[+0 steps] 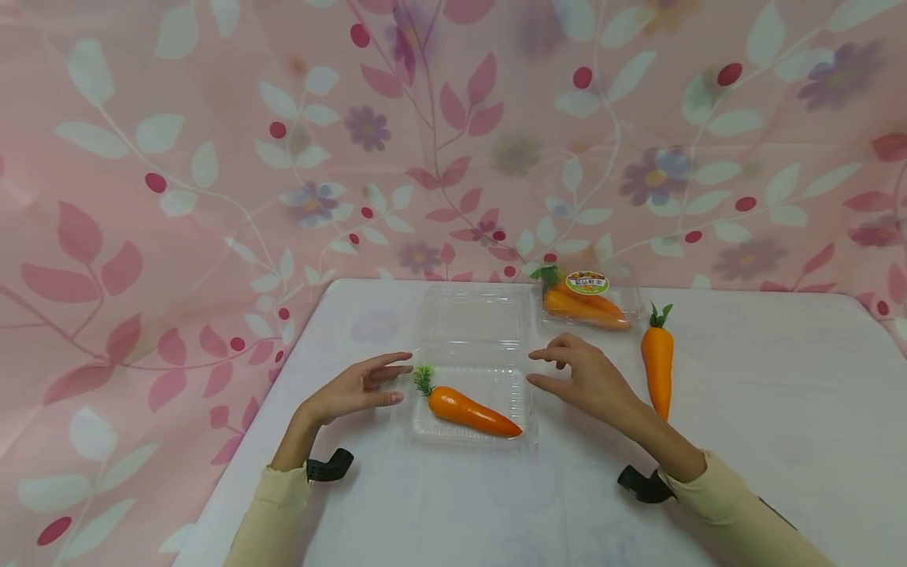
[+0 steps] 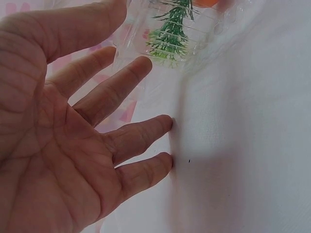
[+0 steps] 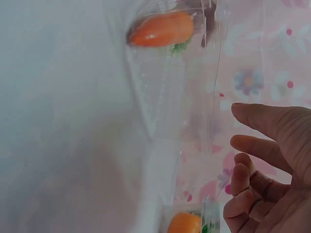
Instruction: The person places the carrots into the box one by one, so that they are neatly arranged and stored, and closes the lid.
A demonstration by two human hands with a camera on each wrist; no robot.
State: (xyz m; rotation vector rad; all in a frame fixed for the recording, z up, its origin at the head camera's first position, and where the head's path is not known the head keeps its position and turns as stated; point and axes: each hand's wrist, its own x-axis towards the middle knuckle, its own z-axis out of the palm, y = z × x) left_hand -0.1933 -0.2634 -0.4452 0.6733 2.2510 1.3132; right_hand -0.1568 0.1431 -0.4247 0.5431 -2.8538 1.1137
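Observation:
A clear plastic clamshell box (image 1: 471, 315) lies with its lid spread back on the white table. One orange carrot (image 1: 471, 411) with a frilly green top rests slantwise in its front half. My left hand (image 1: 357, 390) is just left of the box; in the left wrist view its fingers (image 2: 112, 92) are spread apart and the palm holds nothing. To the right of the box hovers my right hand (image 1: 584, 374), thumb and index finger extended toward it, the other fingers loosely bent. Between these fingers nothing is held, as the right wrist view shows.
Behind my right hand stands a closed clear box (image 1: 584, 303) with carrots and an oval label. A loose carrot (image 1: 659, 362) lies to its right, partly behind my forearm. Flowered pink cloth (image 1: 439, 142) hangs along the back edge of the white table (image 1: 772, 394).

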